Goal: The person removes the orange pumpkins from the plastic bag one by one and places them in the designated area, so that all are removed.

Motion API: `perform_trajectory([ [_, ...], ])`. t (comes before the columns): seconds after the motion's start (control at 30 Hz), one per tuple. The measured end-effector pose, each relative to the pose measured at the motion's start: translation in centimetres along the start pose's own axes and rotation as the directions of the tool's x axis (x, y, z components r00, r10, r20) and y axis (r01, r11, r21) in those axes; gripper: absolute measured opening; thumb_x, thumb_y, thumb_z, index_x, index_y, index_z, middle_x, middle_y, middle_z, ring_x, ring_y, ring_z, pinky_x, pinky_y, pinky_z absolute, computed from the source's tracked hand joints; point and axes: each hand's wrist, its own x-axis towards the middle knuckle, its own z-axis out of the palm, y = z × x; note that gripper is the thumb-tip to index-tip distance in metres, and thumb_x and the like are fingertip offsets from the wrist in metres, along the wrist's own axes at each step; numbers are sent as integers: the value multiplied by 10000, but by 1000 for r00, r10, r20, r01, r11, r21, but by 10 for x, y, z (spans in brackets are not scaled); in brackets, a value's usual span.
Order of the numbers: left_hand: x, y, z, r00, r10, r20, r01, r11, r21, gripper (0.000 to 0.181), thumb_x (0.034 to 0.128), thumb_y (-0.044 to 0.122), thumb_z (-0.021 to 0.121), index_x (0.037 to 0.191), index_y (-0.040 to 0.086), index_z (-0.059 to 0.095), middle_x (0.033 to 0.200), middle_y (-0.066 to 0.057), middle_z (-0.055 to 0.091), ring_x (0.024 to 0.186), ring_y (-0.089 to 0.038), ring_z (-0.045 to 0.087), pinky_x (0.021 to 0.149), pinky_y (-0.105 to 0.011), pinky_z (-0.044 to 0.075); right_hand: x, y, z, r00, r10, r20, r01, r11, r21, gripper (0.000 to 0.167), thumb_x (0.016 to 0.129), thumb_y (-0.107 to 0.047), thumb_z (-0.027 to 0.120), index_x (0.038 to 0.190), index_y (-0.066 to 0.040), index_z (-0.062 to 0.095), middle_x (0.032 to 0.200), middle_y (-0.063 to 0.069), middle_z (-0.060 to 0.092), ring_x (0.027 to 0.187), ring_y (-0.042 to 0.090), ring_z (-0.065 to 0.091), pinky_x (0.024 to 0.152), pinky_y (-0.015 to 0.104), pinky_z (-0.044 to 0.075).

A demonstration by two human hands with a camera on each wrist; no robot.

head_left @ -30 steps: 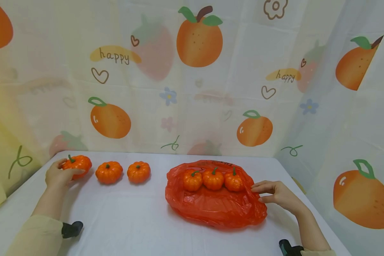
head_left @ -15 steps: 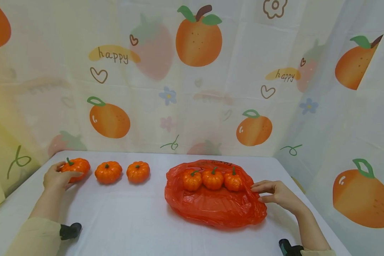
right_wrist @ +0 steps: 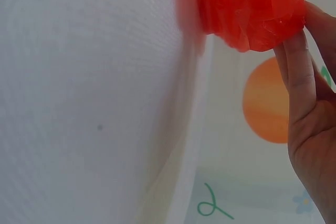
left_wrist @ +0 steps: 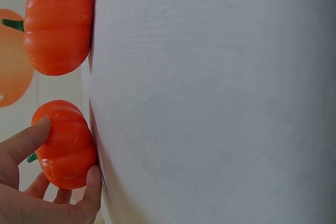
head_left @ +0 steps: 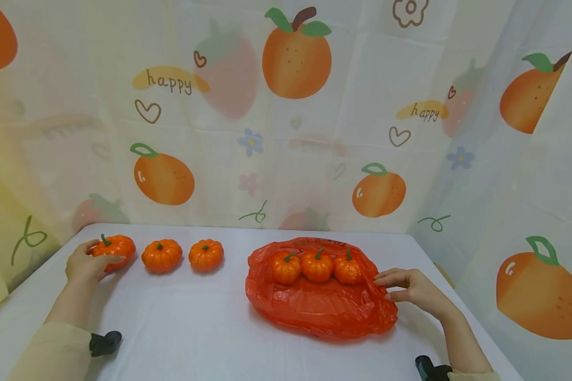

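Note:
At the table's left end, my left hand (head_left: 84, 264) holds a small orange pumpkin (head_left: 116, 251) between thumb and fingers; the left wrist view shows the thumb on one side of this pumpkin (left_wrist: 68, 148) and fingers under the other. Two more pumpkins (head_left: 162, 256) (head_left: 206, 256) stand in a row to its right. A red plastic bag (head_left: 319, 312) lies right of centre with three pumpkins (head_left: 318, 266) side by side in its opening. My right hand (head_left: 417, 290) pinches the bag's right edge; in the right wrist view its fingers touch the red bag (right_wrist: 252, 9).
A white cloth covers the table (head_left: 181, 328). Behind it and to the right hangs a curtain (head_left: 276, 174) printed with oranges, hearts and flowers. A black device (head_left: 106, 343) is on the left wrist and another (head_left: 431, 369) on the right.
Since a second ago, my left hand and its pumpkin have moved slightly down, and the pumpkin sits a little lower. My right hand, the bag and the other pumpkins have stayed put.

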Motion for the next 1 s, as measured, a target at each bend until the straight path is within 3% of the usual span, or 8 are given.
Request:
perform_trajectory([
  [0.5, -1, -1, 1, 999, 8, 41, -11, 997, 81, 882, 900, 258, 660, 1565, 25, 131, 1607, -318, 124, 1439, -522, 186, 1208, -627, 225, -1, 1, 1, 1000, 9, 2, -9, 1000, 5, 344, 854, -73, 666, 1192, -26, 705, 1345, 283, 585, 1045, -159, 546, 793, 243, 593],
  [0.8, -2, -2, 0, 998, 5, 62, -9, 997, 71, 898, 907, 295, 661, 1567, 26, 115, 1614, -312, 101, 1437, -516, 188, 1206, -611, 248, -1, 3, 1, 1000, 8, 4, -8, 1000, 4, 342, 854, -69, 666, 1191, -21, 704, 1346, 290, 580, 1043, -158, 549, 792, 241, 593],
  [0.9, 0, -3, -1, 997, 26, 66, -31, 996, 80, 889, 907, 310, 655, 1565, 22, 131, 1608, -322, 115, 1413, -506, 242, 992, -427, 531, 0, 3, 0, 1000, 4, 0, -4, 1000, -2, 339, 855, -68, 668, 1189, -23, 706, 1344, 286, 583, 1044, -162, 547, 791, 240, 592],
  [0.93, 1, -3, -1, 997, 35, 64, -40, 996, 82, 886, 906, 313, 655, 1564, 20, 138, 1606, -325, 121, 1401, -504, 261, 861, -336, 569, 0, 3, 0, 1000, 3, -1, -3, 1000, -4, 338, 855, -68, 669, 1187, -24, 707, 1343, 285, 585, 1044, -163, 546, 791, 239, 592],
  [1.0, 2, -4, -2, 997, 57, 54, -61, 994, 91, 875, 904, 319, 654, 1558, 13, 161, 1598, -331, 143, 1357, -490, 320, 625, -188, 501, 0, 3, 0, 1000, 5, -3, -5, 1000, -7, 336, 855, -70, 670, 1186, -29, 708, 1343, 279, 588, 1042, -165, 543, 792, 235, 592],
])
